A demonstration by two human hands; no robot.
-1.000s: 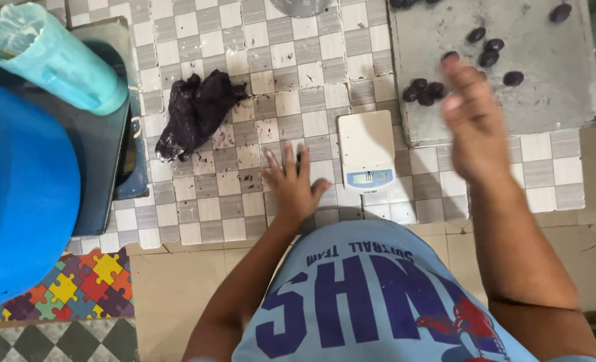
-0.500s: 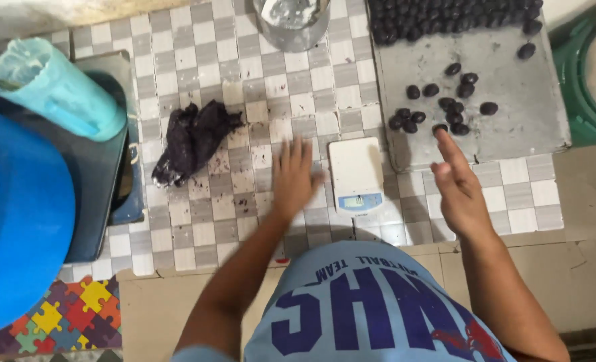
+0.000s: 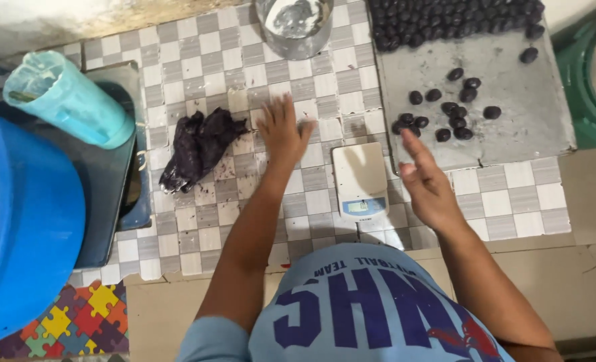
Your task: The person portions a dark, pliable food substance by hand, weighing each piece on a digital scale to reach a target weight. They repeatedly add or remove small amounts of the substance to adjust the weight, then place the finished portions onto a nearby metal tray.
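Note:
My left hand point(image 3: 282, 131) lies flat with fingers spread on the checkered tiled surface point(image 3: 211, 221), just right of a dark purple-black lump of dough point(image 3: 199, 144). My right hand point(image 3: 426, 182) hovers open, palm turned inward, beside a small white digital scale point(image 3: 359, 179) and at the near edge of a grey board point(image 3: 512, 134). Several small dark balls point(image 3: 447, 110) sit loose on that board, and rows of them point(image 3: 445, 20) line its far end. Neither hand holds anything.
A teal plastic cup point(image 3: 67, 100) lies tilted over a dark tray point(image 3: 107, 194) at the left, beside a big blue tub point(image 3: 16, 248). A metal bowl point(image 3: 294, 27) stands at the far edge. A green basin point(image 3: 589, 87) sits at the right. A puzzle-pattern mat point(image 3: 77, 322) covers the floor.
My left hand has slid forward and left towards the dough lump. My right hand has drawn back from the dark balls on the board to beside the scale.

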